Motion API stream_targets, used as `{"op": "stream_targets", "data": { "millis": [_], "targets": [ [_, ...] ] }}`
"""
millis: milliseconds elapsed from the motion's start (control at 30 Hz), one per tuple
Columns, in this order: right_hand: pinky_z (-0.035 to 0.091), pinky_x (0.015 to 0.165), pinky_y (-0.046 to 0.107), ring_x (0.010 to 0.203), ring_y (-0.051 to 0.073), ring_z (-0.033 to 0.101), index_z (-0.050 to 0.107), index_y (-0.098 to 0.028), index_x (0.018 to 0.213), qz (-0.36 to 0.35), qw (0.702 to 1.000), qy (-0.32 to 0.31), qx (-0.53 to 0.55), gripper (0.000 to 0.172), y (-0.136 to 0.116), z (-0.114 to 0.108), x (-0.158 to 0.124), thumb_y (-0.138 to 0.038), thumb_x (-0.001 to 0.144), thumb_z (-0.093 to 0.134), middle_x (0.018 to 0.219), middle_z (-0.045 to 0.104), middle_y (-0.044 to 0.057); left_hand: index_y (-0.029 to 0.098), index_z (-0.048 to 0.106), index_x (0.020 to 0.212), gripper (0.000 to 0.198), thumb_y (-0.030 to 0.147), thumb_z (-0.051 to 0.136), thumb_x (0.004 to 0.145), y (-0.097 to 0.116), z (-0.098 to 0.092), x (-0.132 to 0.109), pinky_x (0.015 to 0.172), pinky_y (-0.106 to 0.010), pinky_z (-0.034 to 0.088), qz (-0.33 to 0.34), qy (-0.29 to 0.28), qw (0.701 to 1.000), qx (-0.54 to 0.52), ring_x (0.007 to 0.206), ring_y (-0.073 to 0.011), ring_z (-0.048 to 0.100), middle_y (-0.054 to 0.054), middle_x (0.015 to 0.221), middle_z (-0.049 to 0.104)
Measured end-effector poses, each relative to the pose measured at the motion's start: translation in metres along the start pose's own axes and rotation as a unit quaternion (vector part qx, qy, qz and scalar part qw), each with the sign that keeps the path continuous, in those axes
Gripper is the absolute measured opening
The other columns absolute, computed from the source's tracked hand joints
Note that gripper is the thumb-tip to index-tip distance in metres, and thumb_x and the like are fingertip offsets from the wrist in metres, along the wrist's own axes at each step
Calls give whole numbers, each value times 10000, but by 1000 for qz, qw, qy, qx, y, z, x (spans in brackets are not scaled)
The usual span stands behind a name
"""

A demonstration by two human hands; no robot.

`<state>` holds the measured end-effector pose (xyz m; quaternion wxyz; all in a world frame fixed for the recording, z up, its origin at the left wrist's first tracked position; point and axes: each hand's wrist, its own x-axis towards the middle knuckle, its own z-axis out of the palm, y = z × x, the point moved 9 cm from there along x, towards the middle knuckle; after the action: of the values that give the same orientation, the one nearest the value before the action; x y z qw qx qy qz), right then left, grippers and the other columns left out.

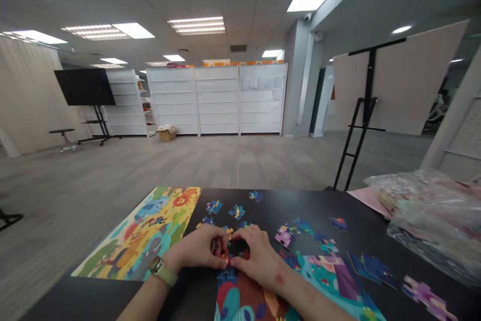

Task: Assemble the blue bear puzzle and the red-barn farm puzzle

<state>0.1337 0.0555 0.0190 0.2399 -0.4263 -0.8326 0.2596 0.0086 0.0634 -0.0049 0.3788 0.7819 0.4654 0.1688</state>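
My left hand (195, 248), with a green-strapped watch (160, 271) on its wrist, and my right hand (255, 256) meet over a small red jigsaw piece (226, 259). Their fingertips pinch it at the top edge of a partly joined colourful jigsaw puzzle (300, 291). Loose blue and purple pieces (285, 236) lie just right of my right hand. More pieces (236, 212) are scattered above my hands. To the left lies a bright jungle-picture puzzle board (139, 233).
The pieces lie on a black table (293, 206). A crumpled clear plastic bag (428, 216) and a pink sheet (370, 200) sit at its right end. Beyond are a black easel with a board (366, 85), white shelving (216, 100), a cardboard box (167, 133) and a wall screen (84, 87).
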Motion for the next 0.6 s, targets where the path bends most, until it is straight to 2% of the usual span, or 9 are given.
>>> {"op": "stream_targets", "data": {
  "millis": [67, 133, 200, 300, 367, 500, 600],
  "targets": [
    [391, 934, 366, 1105, 249, 549, 620, -271, 1167, 1, 1000, 7, 20, 446, 3, -5, 1, -269, 734, 731, 1151, 652, 31, 183, 651, 863, 267, 314, 778, 668, 4, 0, 0, 564, -188, 422, 6, 5, 1000, 5, 632, -116, 577, 53, 684, 609],
    [393, 946, 372, 1103, 239, 559, 578, -256, 1241, 12, 998, 39, 37, 418, 10, -17, 3, -241, 826, 625, 1161, 650, 48, 185, 657, 877, 251, 302, 765, 683, 9, -1, -1, 579, -189, 423, 14, 13, 1000, 19, 648, -114, 566, 52, 703, 604],
    [394, 948, 372, 1091, 228, 565, 576, -230, 1236, 18, 995, 96, 32, 346, 19, -34, 6, -195, 901, 494, 1141, 655, 63, 192, 664, 889, 243, 278, 760, 683, 15, -4, -1, 599, -193, 422, 28, 31, 998, 47, 679, -116, 555, 46, 748, 609],
    [391, 945, 373, 1080, 231, 557, 604, -211, 1168, 1, 986, 166, -8, 305, 27, -56, 7, -155, 909, 452, 1122, 659, 69, 215, 676, 915, 237, 221, 749, 690, 27, -7, -2, 665, -204, 433, 63, 48, 993, 91, 760, -128, 557, 33, 859, 622],
    [394, 936, 367, 1063, 231, 558, 626, -209, 1102, -7, 985, 173, -25, 276, 31, -59, 8, -133, 886, 473, 1100, 668, 63, 229, 691, 921, 206, 193, 726, 721, 34, -6, -3, 702, -209, 442, 84, 41, 991, 100, 794, -132, 566, 28, 887, 627],
    [407, 909, 345, 1019, 224, 569, 657, -219, 967, -6, 987, 153, -42, 228, 35, -48, 10, -105, 847, 500, 1010, 684, 43, 244, 744, 865, 114, 180, 685, 791, 41, 0, -5, 796, -218, 458, 104, 23, 990, 90, 880, -139, 607, 8, 970, 641],
    [421, 906, 326, 1010, 216, 576, 665, -218, 951, -13, 987, 150, -59, 249, 32, -49, 13, -87, 844, 483, 992, 688, 41, 242, 759, 805, 110, 158, 722, 744, 42, 2, -5, 858, -230, 456, 90, 30, 991, 96, 937, -154, 620, 1, 1022, 638]
  ]
}}
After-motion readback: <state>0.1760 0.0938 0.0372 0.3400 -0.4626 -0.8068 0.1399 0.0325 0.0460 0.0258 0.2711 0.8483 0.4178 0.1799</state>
